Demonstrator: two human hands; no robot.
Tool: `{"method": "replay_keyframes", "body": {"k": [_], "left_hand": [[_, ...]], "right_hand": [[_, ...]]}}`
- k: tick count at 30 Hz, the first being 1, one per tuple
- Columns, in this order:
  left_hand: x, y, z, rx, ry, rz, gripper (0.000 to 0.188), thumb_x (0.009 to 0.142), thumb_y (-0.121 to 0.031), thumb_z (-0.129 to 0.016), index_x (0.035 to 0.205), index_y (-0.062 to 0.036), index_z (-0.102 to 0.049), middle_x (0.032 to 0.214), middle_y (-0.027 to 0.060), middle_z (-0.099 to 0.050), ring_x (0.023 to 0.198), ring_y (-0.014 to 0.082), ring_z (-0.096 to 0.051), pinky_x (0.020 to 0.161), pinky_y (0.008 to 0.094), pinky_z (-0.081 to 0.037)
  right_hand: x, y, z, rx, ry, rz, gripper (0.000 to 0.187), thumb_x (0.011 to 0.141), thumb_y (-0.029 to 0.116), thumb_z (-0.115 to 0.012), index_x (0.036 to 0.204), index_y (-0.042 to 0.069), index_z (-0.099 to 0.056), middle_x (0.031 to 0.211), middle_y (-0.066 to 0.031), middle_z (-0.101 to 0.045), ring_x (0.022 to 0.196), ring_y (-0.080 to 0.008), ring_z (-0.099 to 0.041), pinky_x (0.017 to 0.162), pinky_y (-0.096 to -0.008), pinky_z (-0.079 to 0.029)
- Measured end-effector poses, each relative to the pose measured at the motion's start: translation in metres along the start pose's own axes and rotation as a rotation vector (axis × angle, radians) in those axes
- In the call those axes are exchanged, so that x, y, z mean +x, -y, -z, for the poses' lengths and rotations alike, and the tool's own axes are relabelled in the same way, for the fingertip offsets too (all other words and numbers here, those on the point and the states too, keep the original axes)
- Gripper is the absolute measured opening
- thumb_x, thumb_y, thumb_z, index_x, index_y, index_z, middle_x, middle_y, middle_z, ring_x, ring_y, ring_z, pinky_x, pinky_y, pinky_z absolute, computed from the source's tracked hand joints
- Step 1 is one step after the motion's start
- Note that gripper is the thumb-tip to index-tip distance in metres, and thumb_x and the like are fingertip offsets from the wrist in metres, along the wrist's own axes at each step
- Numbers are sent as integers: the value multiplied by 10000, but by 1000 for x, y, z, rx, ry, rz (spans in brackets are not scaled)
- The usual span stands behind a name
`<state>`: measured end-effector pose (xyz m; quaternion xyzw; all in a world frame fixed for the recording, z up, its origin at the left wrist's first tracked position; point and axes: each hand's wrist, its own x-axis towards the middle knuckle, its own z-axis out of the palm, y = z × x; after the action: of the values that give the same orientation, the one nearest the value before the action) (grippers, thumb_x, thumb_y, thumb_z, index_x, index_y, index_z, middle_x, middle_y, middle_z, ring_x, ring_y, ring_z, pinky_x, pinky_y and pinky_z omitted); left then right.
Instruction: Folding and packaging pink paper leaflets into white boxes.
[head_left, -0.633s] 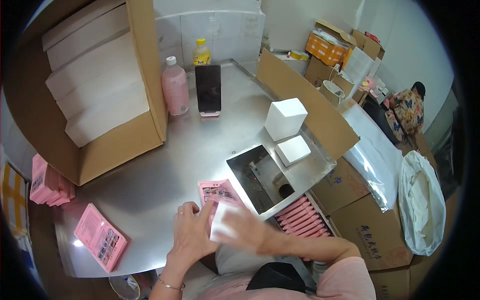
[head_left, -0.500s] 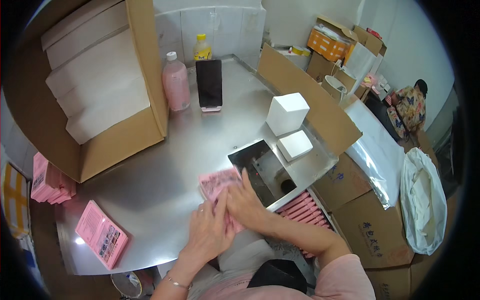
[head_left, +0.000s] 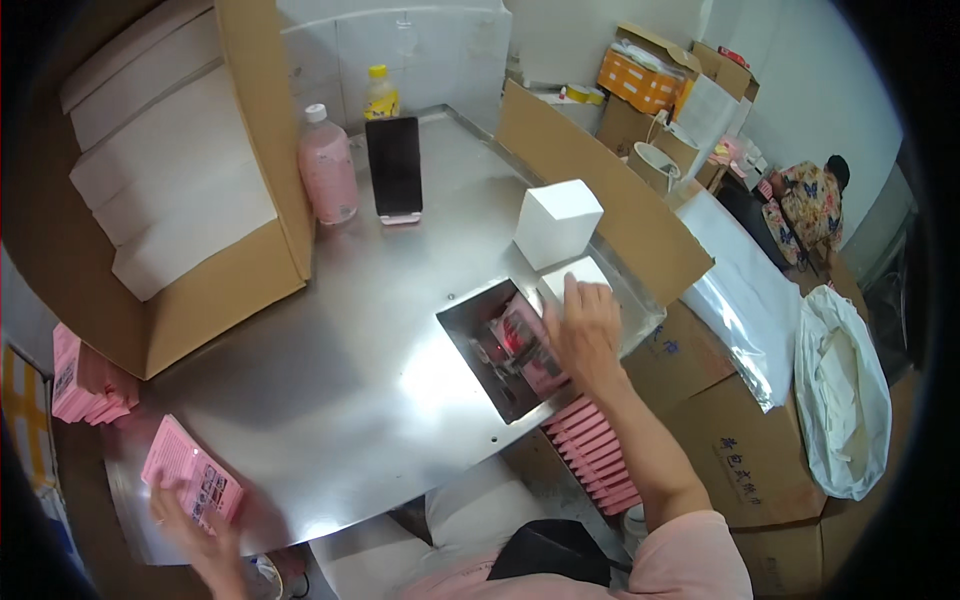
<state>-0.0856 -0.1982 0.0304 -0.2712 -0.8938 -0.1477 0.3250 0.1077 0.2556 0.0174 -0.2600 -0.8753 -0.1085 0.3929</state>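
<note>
At the lower left, my left hand (head_left: 197,532) reaches over a small pile of flat pink printed packets (head_left: 190,470), its fingers apart at the pile's near edge. My right hand (head_left: 588,335) is on the low white paper block (head_left: 583,272), fingers over its top and thumb along its left side; the hand hides much of it. A taller white block (head_left: 558,222) stands just behind. Left of my right hand, a pink packet (head_left: 540,365) lies in the rectangular opening (head_left: 480,365) of the metal table, with a red glow beside it.
A big cardboard box (head_left: 225,285) of white stacks takes up the far left. A pink bottle (head_left: 328,170), a yellow-capped bottle (head_left: 381,95) and a phone (head_left: 395,170) stand at the back. Pink packets (head_left: 595,455) line a space below the table. Another person (head_left: 808,205) sits far right.
My hands have parted from the pink packet at the table's front. The left went to the pink pile, the right to the low white block. A pink packet now lies in the opening.
</note>
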Motion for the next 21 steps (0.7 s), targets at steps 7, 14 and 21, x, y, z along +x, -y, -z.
{"method": "replay_keyframes", "body": {"k": [7, 14, 21], "left_hand": [[10, 17, -13, -144, 273, 84, 148, 915, -31, -541, 1061, -7, -545, 995, 138, -558, 1005, 345, -539, 947, 456, -392], [16, -169, -69, -573, 415, -434, 206, 889, -123, -647, 1056, -25, -576, 959, 165, -552, 900, 344, -522, 802, 439, -417], [9, -177, -81, -559, 328, -386, 218, 822, -165, -737, 870, -46, -561, 827, 130, -517, 788, 321, -494, 709, 420, -375]], "right_hand": [[-8, -44, -31, -111, 90, -36, 148, 823, 151, -668, 870, 12, -653, 888, -145, -551, 881, -305, -546, 763, -428, -461], [-16, -50, -38, -64, 141, -38, 143, 794, 129, -666, 857, 5, -629, 911, -141, -541, 901, -311, -528, 737, -428, -463], [-13, -57, -35, 40, 98, -37, 200, 770, 78, -675, 960, 14, -676, 894, -136, -561, 904, -314, -548, 759, -433, -467]]}}
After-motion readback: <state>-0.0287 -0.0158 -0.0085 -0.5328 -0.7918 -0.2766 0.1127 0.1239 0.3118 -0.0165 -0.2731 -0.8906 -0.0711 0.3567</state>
